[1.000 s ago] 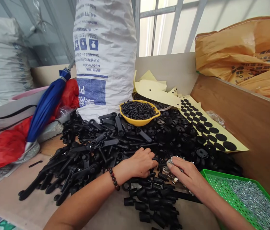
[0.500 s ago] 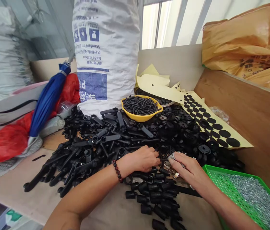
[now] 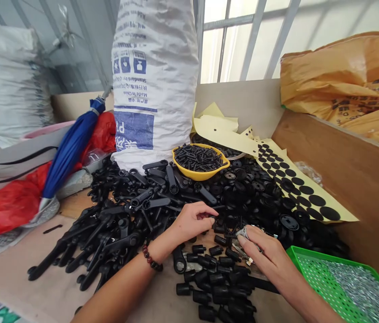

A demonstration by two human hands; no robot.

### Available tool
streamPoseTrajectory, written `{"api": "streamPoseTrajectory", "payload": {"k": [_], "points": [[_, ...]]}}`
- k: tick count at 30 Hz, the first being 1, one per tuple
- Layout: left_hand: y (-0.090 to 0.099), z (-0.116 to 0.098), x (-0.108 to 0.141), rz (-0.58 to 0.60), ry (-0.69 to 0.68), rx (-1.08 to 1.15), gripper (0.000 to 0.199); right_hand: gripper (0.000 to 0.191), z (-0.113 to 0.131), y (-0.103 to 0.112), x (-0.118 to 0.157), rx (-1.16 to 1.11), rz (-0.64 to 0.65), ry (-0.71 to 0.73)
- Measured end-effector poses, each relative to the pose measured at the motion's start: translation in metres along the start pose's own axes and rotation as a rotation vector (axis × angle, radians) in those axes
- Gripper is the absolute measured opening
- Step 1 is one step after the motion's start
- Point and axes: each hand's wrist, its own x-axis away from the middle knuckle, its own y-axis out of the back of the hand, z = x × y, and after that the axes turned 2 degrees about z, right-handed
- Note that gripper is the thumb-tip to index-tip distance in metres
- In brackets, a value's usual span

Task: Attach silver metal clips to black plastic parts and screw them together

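Note:
My left hand point(image 3: 194, 220) hovers over the near edge of a pile of black plastic lever arms point(image 3: 155, 204). Its thumb and index finger come together at the tips; whatever they pinch, if anything, is too small to make out. To the right, my right hand point(image 3: 263, 244) is closed low over the table, with something silvery-grey point(image 3: 243, 232) at its fingertips that I cannot identify. Small shiny metal pieces point(image 3: 247, 259) lie beside its fingers. Between and below both hands lie several short black cylindrical plastic parts point(image 3: 218, 279).
A yellow bowl point(image 3: 194, 174) of black screw-like pieces stands behind the pile, before a white sack point(image 3: 172, 89). Black round parts point(image 3: 243, 193) heap up at right, beside a sheet of black discs point(image 3: 310, 197). A green basket point(image 3: 310, 269) holds small metal pieces. A blue umbrella point(image 3: 71, 148) leans left.
My left hand has drawn left and lifted from the parts, its thumb and index finger now showing. The right hand stays nearly in place. The whole view has shifted slightly downward.

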Motion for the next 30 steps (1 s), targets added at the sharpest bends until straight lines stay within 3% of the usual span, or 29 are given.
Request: {"api": "streamPoseTrajectory", "payload": {"k": [5, 10, 13, 17, 22, 26, 30], "points": [[-0.009, -0.013, 0.02, -0.107, 0.169, 0.404, 0.025, 0.029, 0.015, 0.002, 0.002, 0.035, -0.077, 0.116], [-0.022, -0.028, 0.032, -0.159, 0.36, 1.13, 0.023, 0.02, 0.024, 0.004, 0.007, 0.135, -0.157, 0.237], [-0.029, -0.038, 0.036, -0.13, 0.37, 1.262, 0.026, 0.018, 0.028, 0.003, 0.01, 0.248, -0.197, 0.327], [-0.038, -0.045, 0.042, -0.059, 0.385, 1.309, 0.035, 0.025, 0.03, 0.001, 0.015, 0.384, -0.2, 0.385], [-0.044, -0.046, 0.047, -0.042, 0.369, 1.157, 0.039, 0.03, 0.031, 0.002, 0.021, 0.424, -0.136, 0.397], [-0.046, -0.047, 0.049, -0.06, 0.309, 1.062, 0.039, 0.029, 0.036, 0.003, 0.025, 0.332, -0.109, 0.41], [-0.047, -0.049, 0.052, -0.066, 0.206, 0.925, 0.032, 0.033, 0.033, 0.002, 0.032, 0.12, -0.033, 0.249]]}}
